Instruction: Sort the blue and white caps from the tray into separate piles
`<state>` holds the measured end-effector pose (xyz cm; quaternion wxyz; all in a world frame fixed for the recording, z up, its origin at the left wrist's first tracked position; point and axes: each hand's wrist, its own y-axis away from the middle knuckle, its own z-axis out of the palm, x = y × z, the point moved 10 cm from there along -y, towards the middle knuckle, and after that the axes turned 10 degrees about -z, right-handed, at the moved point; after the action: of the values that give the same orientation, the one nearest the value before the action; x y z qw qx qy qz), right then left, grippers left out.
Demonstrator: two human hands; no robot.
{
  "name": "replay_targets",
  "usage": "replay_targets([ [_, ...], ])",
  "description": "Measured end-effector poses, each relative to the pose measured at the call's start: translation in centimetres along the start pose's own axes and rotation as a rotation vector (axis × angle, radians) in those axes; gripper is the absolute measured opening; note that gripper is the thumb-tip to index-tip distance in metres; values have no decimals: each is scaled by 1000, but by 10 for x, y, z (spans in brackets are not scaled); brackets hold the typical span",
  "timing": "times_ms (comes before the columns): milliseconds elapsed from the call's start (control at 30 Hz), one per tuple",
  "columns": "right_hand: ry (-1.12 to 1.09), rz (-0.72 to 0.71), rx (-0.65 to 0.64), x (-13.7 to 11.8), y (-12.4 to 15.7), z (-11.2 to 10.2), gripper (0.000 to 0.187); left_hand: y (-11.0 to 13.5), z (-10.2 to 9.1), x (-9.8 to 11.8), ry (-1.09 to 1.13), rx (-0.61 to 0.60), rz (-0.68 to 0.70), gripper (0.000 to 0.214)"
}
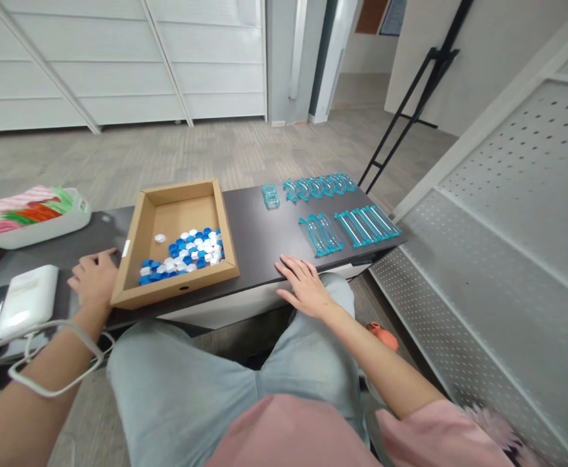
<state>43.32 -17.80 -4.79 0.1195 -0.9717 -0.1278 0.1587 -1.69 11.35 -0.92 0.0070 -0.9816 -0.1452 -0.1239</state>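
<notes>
Lap: grey trousers (191,389) and a pink top fill the near edge, one knee raised under the desk.
Right hand (306,285): one, flat and spread, palm down on the front edge of the dark rectangular desk top (259,233), holding nothing.
Left hand (93,279): one, loosely curled, resting on the desk against the left wall of the shallow brown cardboard tray (176,240); fingertips are hidden behind that wall, so whether it grips anything cannot be told.
Caps: small blue and white plastic bottle caps (186,256) heaped in the tray's near half, too many and too small to count; one white cap (160,238) lies apart.
Track pieces: three groups of clear teal plastic track pieces (342,217); pieces per group are blurred.
Car: one clear teal toy car (271,196).
Left edge: one white box-shaped device (28,298) with a cable; one white tub of coloured strips (30,217), cut off by the frame.
</notes>
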Motion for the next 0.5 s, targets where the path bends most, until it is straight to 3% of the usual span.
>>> replay_targets([
  [267,-95,-10,20,8,2,4,89,15,-9,8,9,-20,35,68],
  [500,-92,1,24,14,2,6,85,14,-8,8,9,13,6,64],
])
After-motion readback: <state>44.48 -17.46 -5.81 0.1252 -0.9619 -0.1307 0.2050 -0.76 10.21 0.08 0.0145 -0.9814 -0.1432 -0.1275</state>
